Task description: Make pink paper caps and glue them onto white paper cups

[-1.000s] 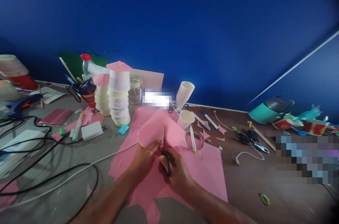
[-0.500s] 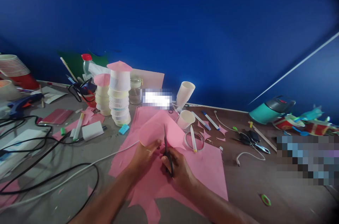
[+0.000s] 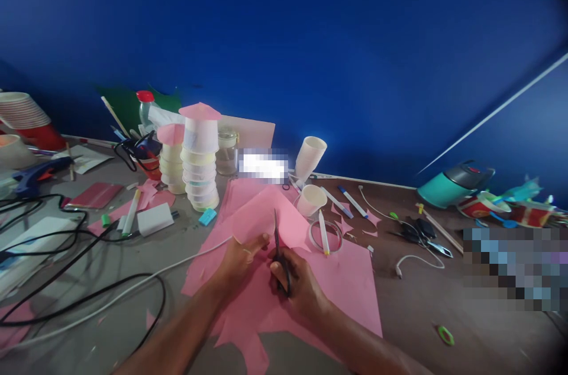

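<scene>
My right hand (image 3: 296, 280) is closed around the handles of black scissors (image 3: 277, 233), whose blades point away from me against a raised piece of pink paper (image 3: 252, 218). That paper's near left edge is pinched in my left hand (image 3: 243, 259), its thumb stretched toward the scissors. Underneath both hands lie larger pink sheets (image 3: 346, 292) with ragged cut edges at the front. Just beyond the scissors, to the right, a white paper cup (image 3: 312, 200) leans on its side beside a roll of tape (image 3: 314, 237) with a marker (image 3: 324, 233) lying across it.
Two towers of stacked cups (image 3: 200, 165) with pink paper tops stand at the back left, near a glass jar (image 3: 228, 153). Black cables (image 3: 84, 316) and a white cord (image 3: 177, 264) cross the left side. Blue-capped markers (image 3: 354, 202) and a teal-and-black container (image 3: 455, 184) lie to the right.
The scissors have shifted very slightly to the left at the paper. Both hands keep nearly the same place, and everything else on the table stays still.
</scene>
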`<state>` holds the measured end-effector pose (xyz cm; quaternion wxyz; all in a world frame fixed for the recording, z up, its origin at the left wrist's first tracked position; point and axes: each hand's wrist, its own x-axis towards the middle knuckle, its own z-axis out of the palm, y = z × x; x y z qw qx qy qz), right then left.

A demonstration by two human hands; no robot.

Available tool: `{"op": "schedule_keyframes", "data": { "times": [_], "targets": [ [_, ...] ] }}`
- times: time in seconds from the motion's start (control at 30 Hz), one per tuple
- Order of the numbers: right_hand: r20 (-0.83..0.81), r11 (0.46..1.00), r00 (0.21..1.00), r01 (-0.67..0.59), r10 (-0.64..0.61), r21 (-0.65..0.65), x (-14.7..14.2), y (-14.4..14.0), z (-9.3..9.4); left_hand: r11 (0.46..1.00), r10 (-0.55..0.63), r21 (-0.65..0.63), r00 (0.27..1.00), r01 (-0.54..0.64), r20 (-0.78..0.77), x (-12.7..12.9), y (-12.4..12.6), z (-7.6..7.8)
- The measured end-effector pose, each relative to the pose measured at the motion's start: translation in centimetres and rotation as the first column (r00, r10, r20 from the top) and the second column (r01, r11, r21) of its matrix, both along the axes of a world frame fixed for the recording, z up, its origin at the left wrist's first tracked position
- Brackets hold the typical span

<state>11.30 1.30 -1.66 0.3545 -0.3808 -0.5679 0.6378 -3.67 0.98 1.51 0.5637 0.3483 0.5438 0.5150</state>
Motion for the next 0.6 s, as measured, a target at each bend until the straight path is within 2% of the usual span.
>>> {"op": "schedule_keyframes", "data": {
  "times": [0.17,0.33,0.6],
  "targets": [
    [-0.013,1.000,1.000,-0.017,0.017,0.005,0.12,-0.07,-0.16,1.000,0.026,-0.008,1.000,-0.026,0.017,0.07,0.07,-0.28],
    [0.000,1.000,1.000,-0.015,0.015,0.007,0.05,0.05,0.30,1.000,0.014,0.021,0.999,-0.013,-0.032,-0.22,0.20,-0.59],
    [0.015,0.999,0.999,-0.036,0.036,0.020,0.25,0.10,0.16,1.000,-0.025,-0.002,0.997,0.025,-0.076,-0.72,0.27,-0.14]
  ]
}}
